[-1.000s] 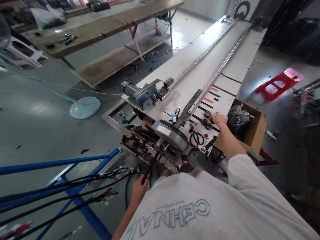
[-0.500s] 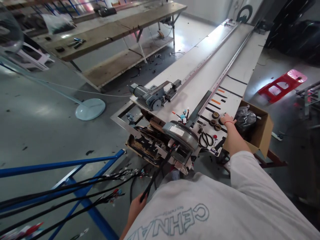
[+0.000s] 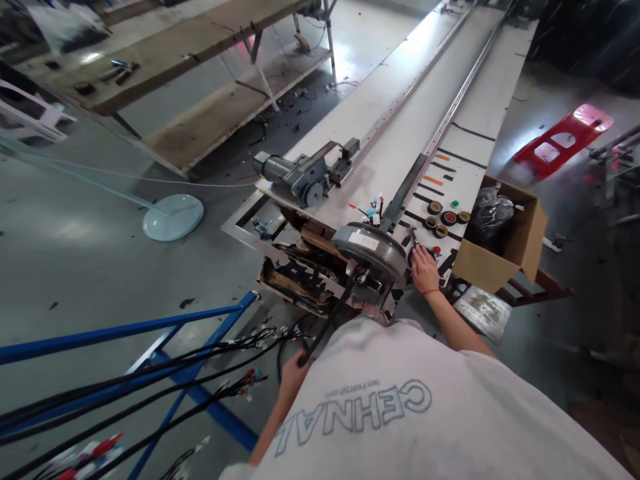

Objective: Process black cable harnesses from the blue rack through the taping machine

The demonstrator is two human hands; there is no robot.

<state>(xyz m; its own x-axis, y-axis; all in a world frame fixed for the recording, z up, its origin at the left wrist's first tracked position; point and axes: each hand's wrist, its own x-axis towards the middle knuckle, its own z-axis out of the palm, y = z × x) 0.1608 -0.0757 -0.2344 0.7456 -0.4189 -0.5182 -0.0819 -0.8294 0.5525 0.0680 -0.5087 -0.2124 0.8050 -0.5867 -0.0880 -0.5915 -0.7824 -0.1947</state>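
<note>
Your left hand (image 3: 294, 372) closed round cable (image 3: 342, 299) below wheel (image 3: 384, 251); right hand (image 3: 425, 269) half-curled over scissors (image 3: 413, 236) beside wheel, grip unclear, seemingly unlifted.

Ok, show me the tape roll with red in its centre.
The tape roll just left of the one nearest the cardboard box; no other shows red.
</note>
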